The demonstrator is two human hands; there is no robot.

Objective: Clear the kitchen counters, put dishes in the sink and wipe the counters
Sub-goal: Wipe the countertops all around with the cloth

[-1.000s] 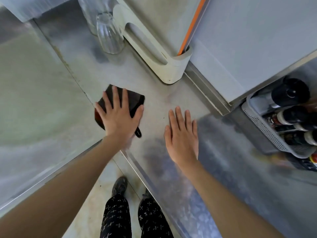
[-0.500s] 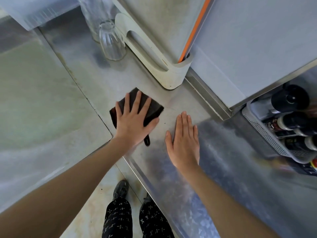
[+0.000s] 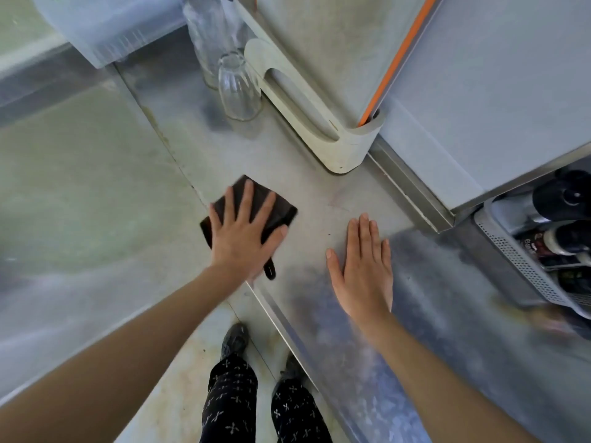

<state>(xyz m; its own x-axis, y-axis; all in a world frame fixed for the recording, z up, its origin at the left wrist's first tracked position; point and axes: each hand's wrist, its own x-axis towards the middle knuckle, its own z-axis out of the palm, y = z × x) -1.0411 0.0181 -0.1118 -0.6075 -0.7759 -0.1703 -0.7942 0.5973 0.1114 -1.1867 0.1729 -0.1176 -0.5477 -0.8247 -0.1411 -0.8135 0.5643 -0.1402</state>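
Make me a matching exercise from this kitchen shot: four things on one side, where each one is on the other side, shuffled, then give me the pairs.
Things:
1. dark cloth
2. clear glass
3. bottles
4. right hand

Places:
A. in the perforated basket at the right edge
B. flat on the bare steel counter, holding nothing
C. pressed to the counter under the left hand
D. standing beside the cream handle

Pairs: 1-C, 2-D, 3-A, 4-B
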